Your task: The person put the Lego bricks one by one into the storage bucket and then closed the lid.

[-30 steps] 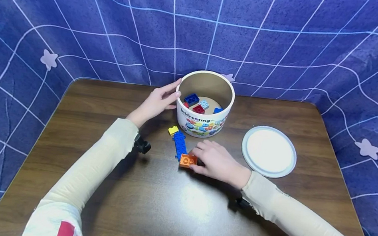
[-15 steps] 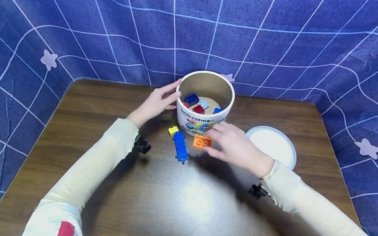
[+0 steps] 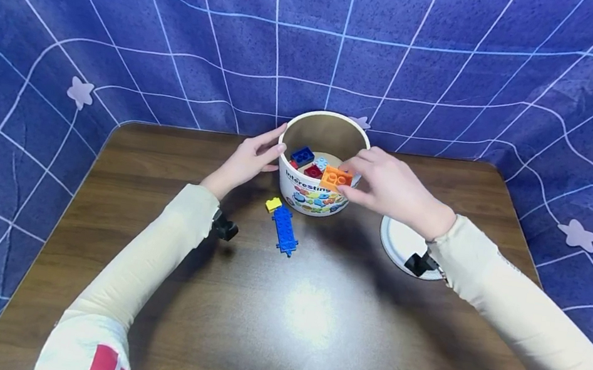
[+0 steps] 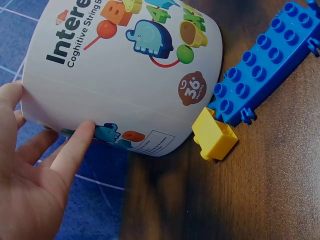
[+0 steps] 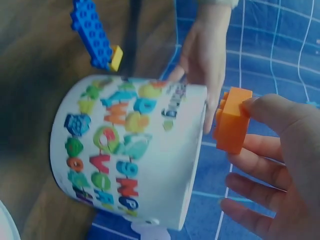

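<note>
My right hand (image 3: 395, 186) pinches an orange building brick (image 3: 336, 179) between thumb and fingers, at the height of the bucket's rim. In the right wrist view the orange brick (image 5: 233, 120) is just outside the rim, studs towards the bucket. The white printed bucket (image 3: 308, 202) stands upright at the back of the table. My left hand (image 3: 245, 162) rests against its left side with nearly straight fingers. Inside lie a dark blue brick (image 3: 302, 155), a dark red brick (image 3: 313, 171) and a light blue brick (image 3: 321, 163).
In front of the bucket lies a blue studded vehicle base (image 3: 284, 231), with a small yellow brick (image 3: 273, 204) at its far end. A round white lid (image 3: 399, 240) lies on the table (image 3: 231, 327) under the right wrist. A blue curtain (image 3: 225, 42) hangs behind.
My right hand has lifted the orange brick from beside the blue base and carried it up and away to the bucket's rim. The left hand stays on the bucket.
</note>
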Available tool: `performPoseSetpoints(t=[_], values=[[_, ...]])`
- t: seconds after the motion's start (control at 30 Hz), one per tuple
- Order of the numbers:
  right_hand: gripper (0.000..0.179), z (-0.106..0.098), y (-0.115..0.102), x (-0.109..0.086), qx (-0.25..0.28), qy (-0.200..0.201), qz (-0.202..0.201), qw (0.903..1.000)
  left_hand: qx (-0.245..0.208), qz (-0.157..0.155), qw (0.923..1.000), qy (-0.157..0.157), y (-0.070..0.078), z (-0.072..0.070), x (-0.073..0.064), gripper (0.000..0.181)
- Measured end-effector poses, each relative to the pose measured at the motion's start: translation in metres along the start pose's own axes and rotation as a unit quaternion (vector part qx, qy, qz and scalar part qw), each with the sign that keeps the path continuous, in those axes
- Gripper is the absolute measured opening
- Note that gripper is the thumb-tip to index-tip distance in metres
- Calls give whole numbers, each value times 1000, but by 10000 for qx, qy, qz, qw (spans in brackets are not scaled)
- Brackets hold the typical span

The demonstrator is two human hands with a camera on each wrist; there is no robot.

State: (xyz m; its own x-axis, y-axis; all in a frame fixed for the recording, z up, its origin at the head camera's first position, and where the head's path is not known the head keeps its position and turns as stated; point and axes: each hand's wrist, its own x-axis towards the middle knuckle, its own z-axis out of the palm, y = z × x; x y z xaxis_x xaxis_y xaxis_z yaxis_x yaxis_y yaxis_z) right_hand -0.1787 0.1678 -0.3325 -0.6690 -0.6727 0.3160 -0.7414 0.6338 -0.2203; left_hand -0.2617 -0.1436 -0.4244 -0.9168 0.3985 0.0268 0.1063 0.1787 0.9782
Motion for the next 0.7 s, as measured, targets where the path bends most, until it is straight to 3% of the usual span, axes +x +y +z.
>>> performPoseSetpoints(t=[0.33, 0.7], values=[[33, -8, 21, 21, -210, -122, 352, 9991, 75, 13, 10000, 43, 1, 0, 1, 58], [35, 2, 37, 38, -150, -365, 749, 9964, 28, -23, 10000, 38, 1, 1, 0, 58]])
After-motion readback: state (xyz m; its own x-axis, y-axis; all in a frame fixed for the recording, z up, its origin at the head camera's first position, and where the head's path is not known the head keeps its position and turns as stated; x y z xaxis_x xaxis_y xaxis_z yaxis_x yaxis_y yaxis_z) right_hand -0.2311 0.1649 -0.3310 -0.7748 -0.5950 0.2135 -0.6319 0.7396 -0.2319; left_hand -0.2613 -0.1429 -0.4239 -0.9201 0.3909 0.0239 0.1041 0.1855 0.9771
